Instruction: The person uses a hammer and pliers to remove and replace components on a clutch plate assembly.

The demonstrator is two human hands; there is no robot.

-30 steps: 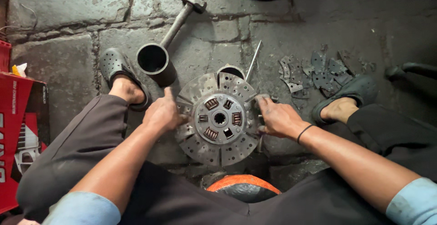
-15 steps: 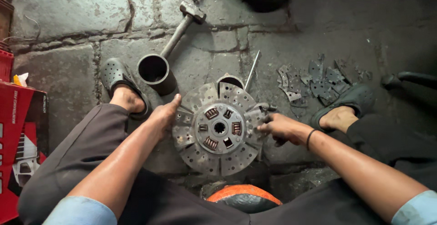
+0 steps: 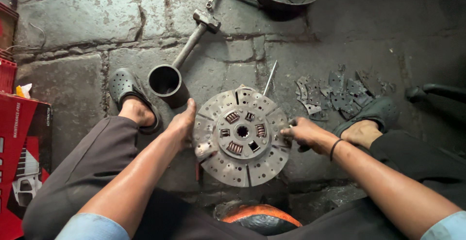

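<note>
1. A round clutch disc (image 3: pixel 241 137) lies flat on the stone floor (image 3: pixel 73 21) between the person's feet, its splined hub facing up.
2. The left hand (image 3: pixel 182 123) rests open against the disc's left rim, fingers stretched out and pointing up the frame, gripping nothing.
3. The right hand (image 3: pixel 303 133) is closed at the disc's right rim; it seems to pinch something small and dark, but I cannot tell what.
4. A short black pipe section (image 3: pixel 165 80) stands just beside the left foot, above the left hand.
5. A hammer (image 3: pixel 196 33) lies slanted behind the pipe.
6. Broken grey lining pieces (image 3: pixel 335 92) are scattered near the right foot.
7. A thin metal rod (image 3: pixel 270 77) touches the disc's upper edge.
8. A red carton (image 3: pixel 22 152) sits far left.
</note>
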